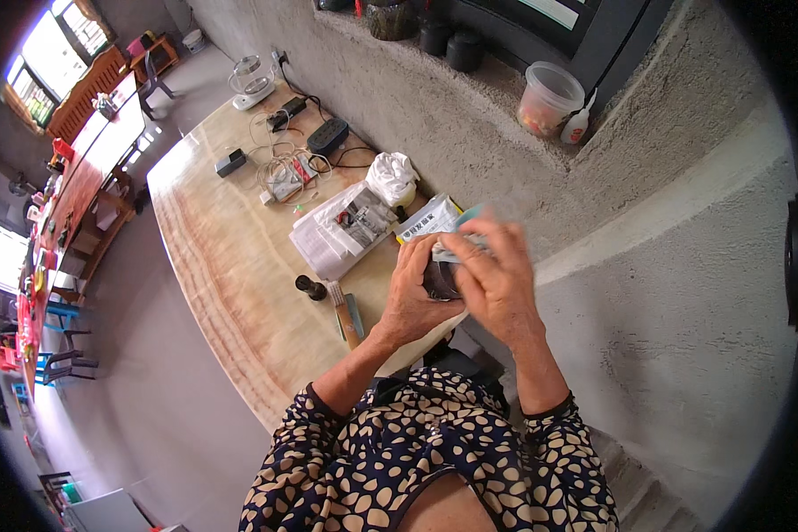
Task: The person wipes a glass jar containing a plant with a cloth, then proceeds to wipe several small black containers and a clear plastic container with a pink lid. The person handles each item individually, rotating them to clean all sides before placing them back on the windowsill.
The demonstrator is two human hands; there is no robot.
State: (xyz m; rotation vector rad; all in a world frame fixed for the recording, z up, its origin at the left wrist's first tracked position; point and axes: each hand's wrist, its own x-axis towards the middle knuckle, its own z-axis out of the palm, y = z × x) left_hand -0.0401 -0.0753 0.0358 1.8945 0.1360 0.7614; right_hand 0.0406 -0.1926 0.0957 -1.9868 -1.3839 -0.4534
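Note:
My left hand (409,292) is wrapped around the side of a dark, rounded container (441,280), held over the near corner of the table. My right hand (502,282) is blurred by motion at the container's top. Its fingers pinch a pale blue-grey, cloth-like piece (462,247) there; what exactly it is cannot be made out. Just beyond my hands lies a white and yellow printed packet (429,221). To the left of my left hand are a wooden-handled brush (344,312), a thin bluish-green piece (354,312) under it, and a small black cylinder (310,288).
On the marble-patterned table (206,219) lie papers with a plastic bag (346,229), a white crumpled bag (392,178), tangled white cables (296,173), a black power strip (328,136) and a glass kettle (249,76). A concrete ledge holds a plastic tub (548,100).

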